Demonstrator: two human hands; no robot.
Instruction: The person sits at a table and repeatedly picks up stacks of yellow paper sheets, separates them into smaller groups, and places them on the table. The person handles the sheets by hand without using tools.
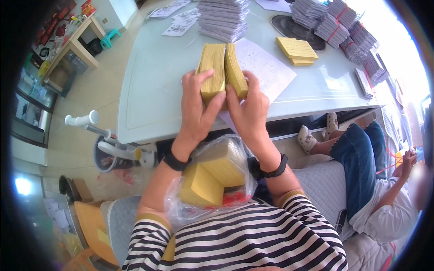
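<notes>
My left hand grips a thick block of yellow paper sheets standing on edge over the glass-topped table. Beside it, a thinner yellow stack is held by my right hand, with a narrow gap between the two. Both thumbs press on the near ends. A white printed sheet lies partly under the stacks. On my lap sits a clear plastic bag with more yellow paper blocks inside.
A tall pile of folded grey paper bundles stands at the back. Two yellow pads lie to the right, near red-tied grey bundles. A person sits on the right. White crutch-like handles rise by a bin on the left.
</notes>
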